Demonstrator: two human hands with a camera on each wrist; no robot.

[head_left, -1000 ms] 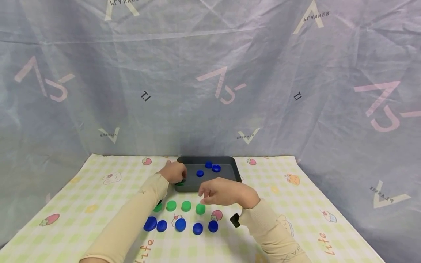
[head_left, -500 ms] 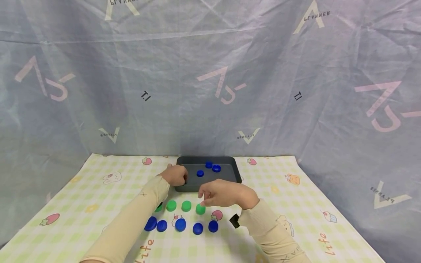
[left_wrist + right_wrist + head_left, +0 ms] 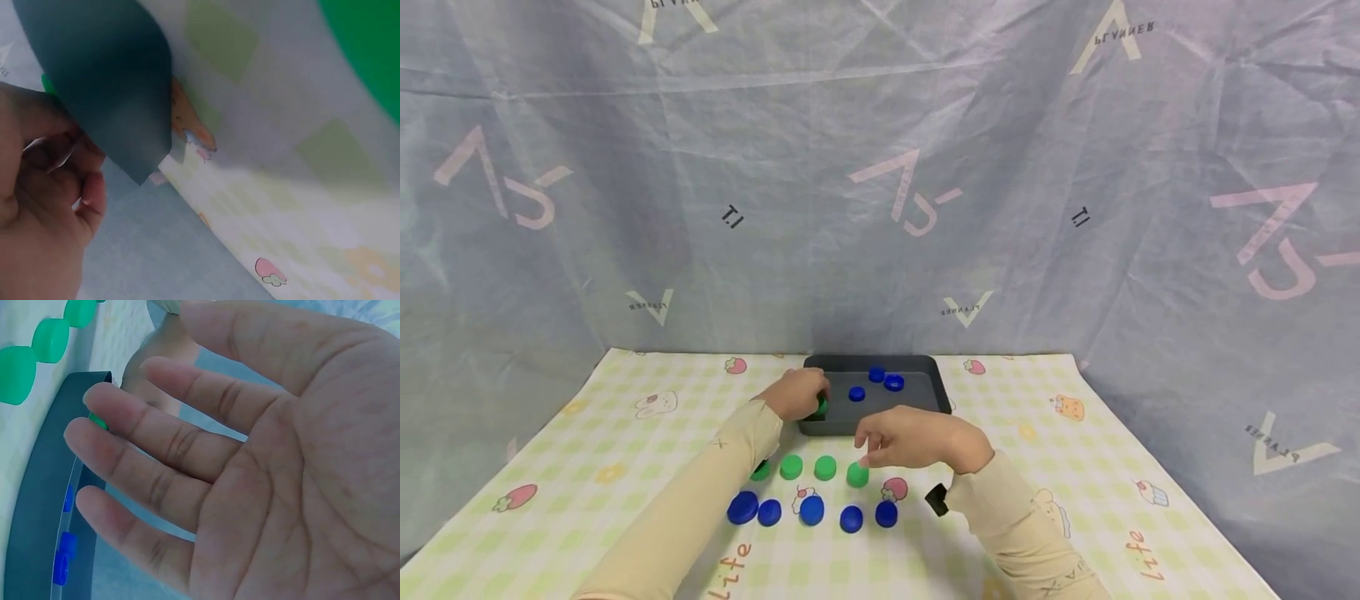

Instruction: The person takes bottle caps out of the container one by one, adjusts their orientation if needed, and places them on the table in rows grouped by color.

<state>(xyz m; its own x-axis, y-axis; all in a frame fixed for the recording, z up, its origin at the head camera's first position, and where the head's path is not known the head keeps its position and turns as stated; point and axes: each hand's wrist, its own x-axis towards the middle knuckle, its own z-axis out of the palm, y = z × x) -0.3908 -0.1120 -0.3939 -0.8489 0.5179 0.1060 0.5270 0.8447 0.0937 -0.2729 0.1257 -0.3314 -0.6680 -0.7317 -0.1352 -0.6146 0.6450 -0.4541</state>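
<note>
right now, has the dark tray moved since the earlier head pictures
No, the tray sits unmoved against the strawberry print at its right in the head view.

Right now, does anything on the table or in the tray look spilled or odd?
Nothing looks spilled or damaged. One small oddity: in the dark tray, the rightmost blue cap appears hollow side up, seemingly unlike the two other blue caps there.

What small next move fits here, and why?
Probably the left hand should leave the green cap at its fingers in the dark tray and withdraw: the cap shows inside it, where three blue caps lie; the grip is unclear.
</note>
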